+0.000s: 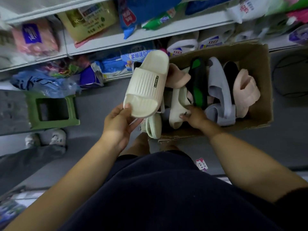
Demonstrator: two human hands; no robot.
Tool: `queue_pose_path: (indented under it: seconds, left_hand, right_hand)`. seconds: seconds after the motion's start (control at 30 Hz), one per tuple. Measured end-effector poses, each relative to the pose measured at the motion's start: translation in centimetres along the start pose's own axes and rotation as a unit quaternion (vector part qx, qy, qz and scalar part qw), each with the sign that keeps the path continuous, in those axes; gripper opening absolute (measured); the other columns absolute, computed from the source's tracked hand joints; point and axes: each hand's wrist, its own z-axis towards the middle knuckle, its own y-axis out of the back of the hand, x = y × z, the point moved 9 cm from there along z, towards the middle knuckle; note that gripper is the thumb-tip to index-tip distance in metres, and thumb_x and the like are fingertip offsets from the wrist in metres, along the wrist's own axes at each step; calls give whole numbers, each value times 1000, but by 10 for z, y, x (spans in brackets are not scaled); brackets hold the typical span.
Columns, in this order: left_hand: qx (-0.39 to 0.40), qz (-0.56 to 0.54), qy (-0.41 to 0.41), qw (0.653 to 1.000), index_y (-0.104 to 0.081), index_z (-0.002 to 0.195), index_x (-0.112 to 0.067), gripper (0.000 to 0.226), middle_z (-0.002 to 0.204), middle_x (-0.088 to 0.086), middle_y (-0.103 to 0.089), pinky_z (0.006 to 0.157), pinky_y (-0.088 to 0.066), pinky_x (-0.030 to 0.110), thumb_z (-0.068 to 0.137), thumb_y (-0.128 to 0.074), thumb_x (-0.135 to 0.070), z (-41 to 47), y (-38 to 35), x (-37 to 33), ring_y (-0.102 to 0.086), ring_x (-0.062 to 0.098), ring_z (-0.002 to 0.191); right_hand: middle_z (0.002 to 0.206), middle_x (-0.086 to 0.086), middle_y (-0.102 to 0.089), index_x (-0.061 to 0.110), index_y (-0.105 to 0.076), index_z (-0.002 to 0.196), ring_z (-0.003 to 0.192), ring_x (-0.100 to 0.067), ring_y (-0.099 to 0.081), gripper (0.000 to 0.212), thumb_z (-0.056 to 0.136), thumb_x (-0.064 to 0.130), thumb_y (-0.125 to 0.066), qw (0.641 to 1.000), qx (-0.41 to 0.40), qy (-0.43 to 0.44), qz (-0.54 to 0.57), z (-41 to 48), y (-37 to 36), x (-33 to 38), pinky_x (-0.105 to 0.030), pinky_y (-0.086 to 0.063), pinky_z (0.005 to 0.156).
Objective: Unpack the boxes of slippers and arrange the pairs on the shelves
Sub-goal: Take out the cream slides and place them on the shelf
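Aisle (100, 104): cream slipper (146, 84) in left hand (118, 120), twin (177, 100) in right hand (195, 116)

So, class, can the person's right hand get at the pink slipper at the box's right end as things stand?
Probably yes: the box is open-topped and the pink slipper lies uncovered, but the right hand must first release the cream slipper it grips.

I see a green plastic stool (53, 112) on the grey floor (103, 100), a crumpled blue plastic bag (45, 84) just behind it and someone's white sneakers (58, 136) nearby.
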Motion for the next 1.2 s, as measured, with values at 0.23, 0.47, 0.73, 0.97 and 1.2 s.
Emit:
queue_pose_path:
  seconds: [0.23,0.47,0.73,0.97,1.2]
  left_hand:
    - [5,2,-11,1000,-65,110,-10,16,119,12,-72,81,-61,37,104,-55,-20,-7,6,-1,-71,28,108]
    - [17,49,-92,994,-55,126,-11,29,120,10,-68,78,-60,34,102,-60,-25,-20,-4,-26,-70,27,107]
    - [70,202,-272,938,-52,134,-26,33,96,-6,-72,66,-61,24,102,-60,-22,-65,-38,-50,-74,12,88]
    - [173,356,-407,823,-66,114,-37,18,94,-19,-69,71,-50,20,103,-56,-28,-112,-57,-56,-64,5,85]
    - [219,370,-434,792,-66,109,-39,14,93,-26,-70,68,-49,16,98,-63,-33,-150,-24,-67,-66,1,86]
  right_hand:
    - [104,-14,-67,6,-68,99,99,-31,-61,19,92,23,-71,999,-34,1,40,-10,13,5,-29,-38,77]
    - [102,-2,-63,3,-68,109,96,-17,-57,24,98,24,-63,976,-173,24,129,-103,75,9,-25,-38,77]
    - [103,9,-75,22,-67,111,98,-3,-69,14,100,27,-60,838,-297,42,456,-229,155,30,-14,-53,75]
    - [115,-6,-74,18,-69,110,108,-23,-69,27,91,36,-62,755,-262,119,590,-279,179,101,-41,-57,91]
    - [104,-1,-77,15,-69,110,98,-15,-72,25,100,35,-57,779,-250,137,559,-309,149,175,-37,-57,84]
